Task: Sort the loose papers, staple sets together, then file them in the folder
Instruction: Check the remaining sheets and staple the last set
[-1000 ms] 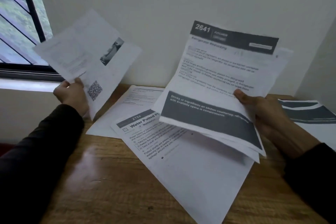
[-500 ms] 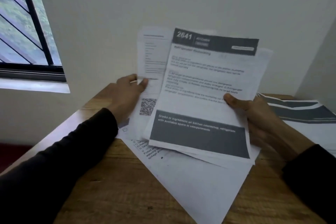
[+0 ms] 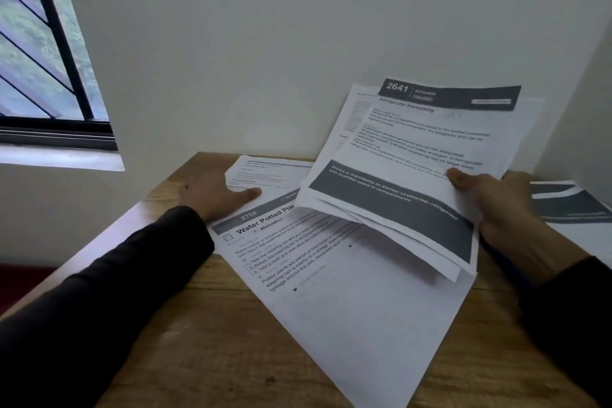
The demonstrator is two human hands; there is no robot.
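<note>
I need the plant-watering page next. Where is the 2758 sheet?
The 2758 sheet lies flat on the wooden table, centre of the head view, its top corner under the left hand and partly beneath the stack the right hand holds.

I see a white sheaf of papers [image 3: 414, 156], its top page banded dark grey with white lettering "2641" and a second grey block below. On the light brown wooden table [image 3: 205, 351] lies a white "2758" sheet [image 3: 331, 275] with a grey header strip. My sleeves [image 3: 99, 301] read black; the window bars [image 3: 63, 36] black too.
</note>
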